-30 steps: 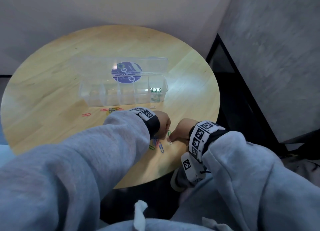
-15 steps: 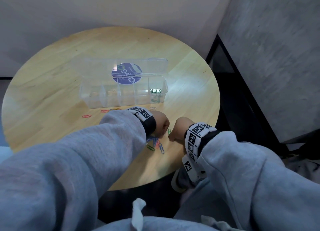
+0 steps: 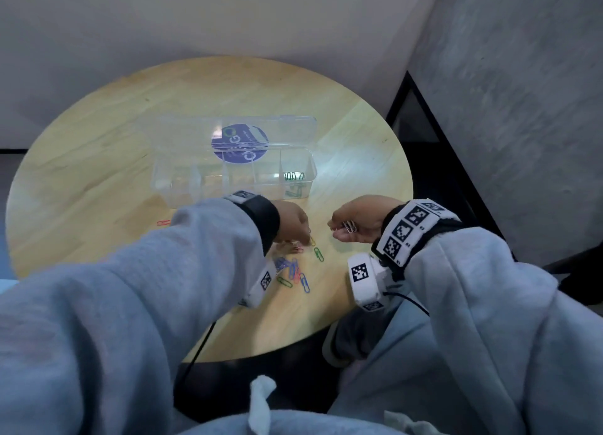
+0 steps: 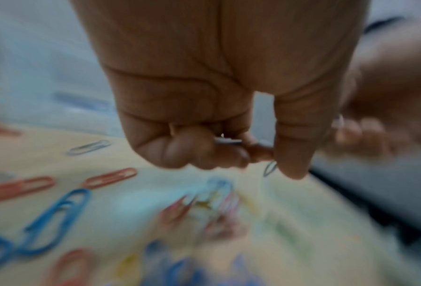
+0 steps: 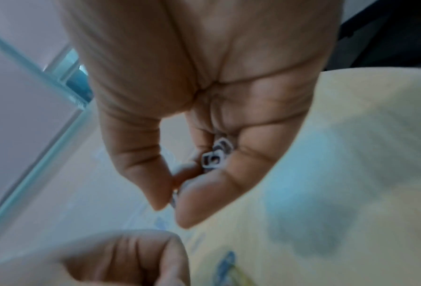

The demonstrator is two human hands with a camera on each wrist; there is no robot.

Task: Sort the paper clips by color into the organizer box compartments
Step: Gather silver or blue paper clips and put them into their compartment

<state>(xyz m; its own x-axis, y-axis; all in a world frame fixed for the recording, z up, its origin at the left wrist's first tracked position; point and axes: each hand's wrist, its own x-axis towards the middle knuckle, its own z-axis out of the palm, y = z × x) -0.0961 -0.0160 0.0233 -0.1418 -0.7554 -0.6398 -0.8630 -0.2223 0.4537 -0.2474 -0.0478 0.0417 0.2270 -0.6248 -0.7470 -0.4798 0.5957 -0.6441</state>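
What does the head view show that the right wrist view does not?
Only the head view shows the clear plastic organizer box with green paper clips in its rightmost compartment, and the whole round wooden table. Only the right wrist view shows the palm side of the right hand, its fingers curled round white paper clips. Both show both hands, with the left hand low over the loose coloured paper clips.

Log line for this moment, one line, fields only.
left hand: picking at loose clips | right hand: holds white clips | box: open, green clips in rightmost compartment
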